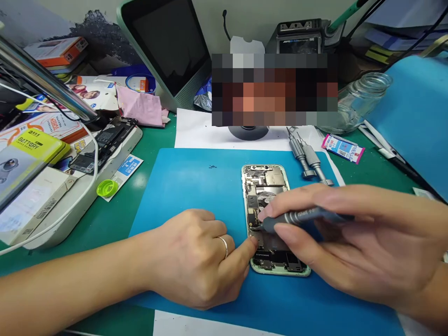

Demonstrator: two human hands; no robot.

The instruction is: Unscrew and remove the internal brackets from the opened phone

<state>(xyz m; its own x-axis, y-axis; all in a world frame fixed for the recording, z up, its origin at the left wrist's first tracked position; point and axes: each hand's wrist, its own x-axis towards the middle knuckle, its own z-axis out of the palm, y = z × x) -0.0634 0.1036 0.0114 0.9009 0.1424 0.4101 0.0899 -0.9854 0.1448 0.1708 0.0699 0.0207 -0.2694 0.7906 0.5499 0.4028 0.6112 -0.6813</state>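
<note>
An opened smartphone [269, 175] with its inner parts bare lies upright on the blue mat [189, 186]. My left hand [199, 261], a ring on one finger, is curled closed against the phone's left edge. Its index fingertip presses on the inner parts, while the thumb is hidden. Between the thumb and fingers of my right hand [357, 238] is a slim dark grey pick-like tool [297, 217] with lettering on its grip. The tool's thin tip reaches into the phone's left middle, just above my left fingertip. My right hand covers part of the phone's right side.
Two metal screwdrivers [310, 156] lie behind the phone, beside a small packet [343, 148]. A glass jar [364, 100] stands at the back right. To the left are another phone frame [105, 144], a green cap [107, 188], boxes [31, 144] and a white cable [95, 163].
</note>
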